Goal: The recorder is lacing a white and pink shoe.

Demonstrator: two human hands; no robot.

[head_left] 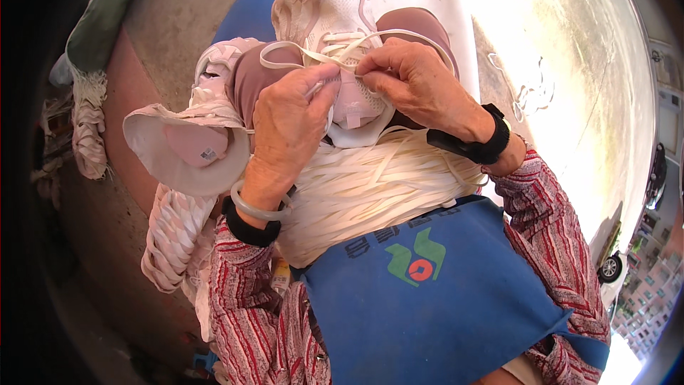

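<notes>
A pale pink and white sneaker [330, 11] rests between my knees, its tongue toward me. A flat cream shoelace [283, 50] crosses its upper part, with one loop standing out to the left and another strand arching right. My left hand [291, 115] is closed in a pinch on the lace at the left of the tongue. Opposite it, my right hand [422, 80] pinches the lace at the right, close to the eyelets. The fingertips partly hide the crossing between them. Under both wrists, a thick bundle of cream laces [377, 189] lies across my lap.
More pink and white sneakers [222, 64] hang at the left, one with its pale opening [235, 153] facing me. A blue apron [427, 299] covers my lap. Loose white laces [531, 93] lie on the sunlit ground at right. A parked car [614, 264] stands beyond.
</notes>
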